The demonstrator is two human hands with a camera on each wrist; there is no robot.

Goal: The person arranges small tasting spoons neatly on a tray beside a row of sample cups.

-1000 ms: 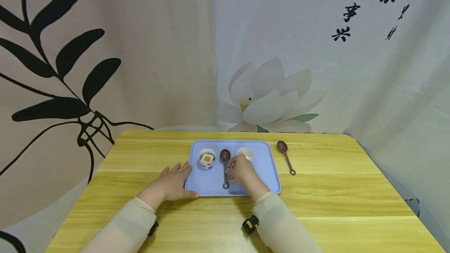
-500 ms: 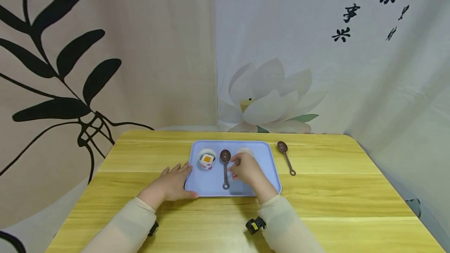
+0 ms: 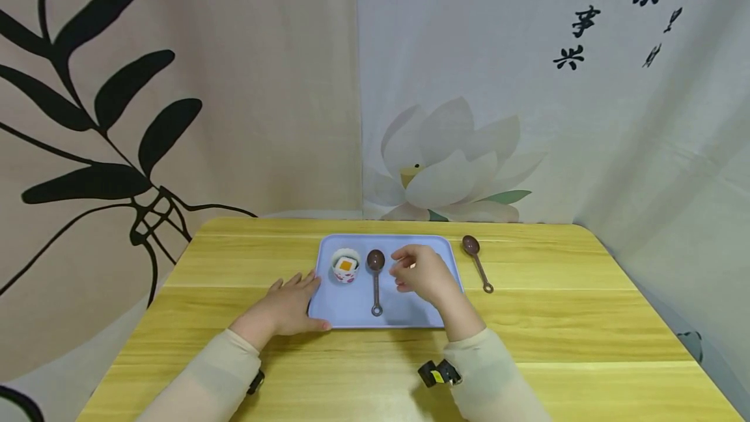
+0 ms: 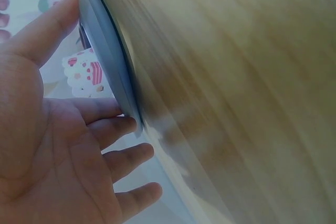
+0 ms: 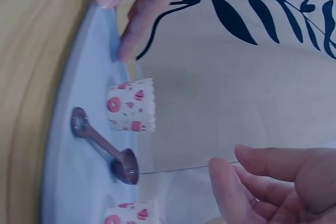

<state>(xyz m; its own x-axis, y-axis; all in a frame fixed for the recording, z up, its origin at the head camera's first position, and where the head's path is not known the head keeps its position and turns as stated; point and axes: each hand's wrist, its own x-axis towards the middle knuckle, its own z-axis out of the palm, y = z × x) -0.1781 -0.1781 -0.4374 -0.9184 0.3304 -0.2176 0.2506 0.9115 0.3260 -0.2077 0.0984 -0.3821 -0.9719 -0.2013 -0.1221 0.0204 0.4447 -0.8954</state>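
A pale blue tray [image 3: 351, 311] lies on the table. My left hand [image 3: 288, 310] rests at its left edge, fingers spread along the side and thumb at the front corner. Over the right half of the tray is my right hand [image 3: 426, 275], its fingers loosely bent; in the right wrist view thumb and forefinger stand apart with nothing between them. A patterned paper cup [image 3: 346, 275] on the left of the tray contains a white and orange piece [image 3: 347, 265]. The brown spoon [image 3: 375, 272] lies mid-tray. Another paper cup [image 5: 134, 214] shows in the right wrist view; in the head view my right hand hides it.
A second brown spoon [image 3: 476, 262] lies on the wooden table [image 3: 556, 318], right of the tray. Printed curtains [image 3: 281, 116] hang behind the table's far edge.
My right hand has drawn back to the right, away from the middle spoon, and now covers the right cup. An orange bit seen at its fingers is out of sight. The left hand stays put.
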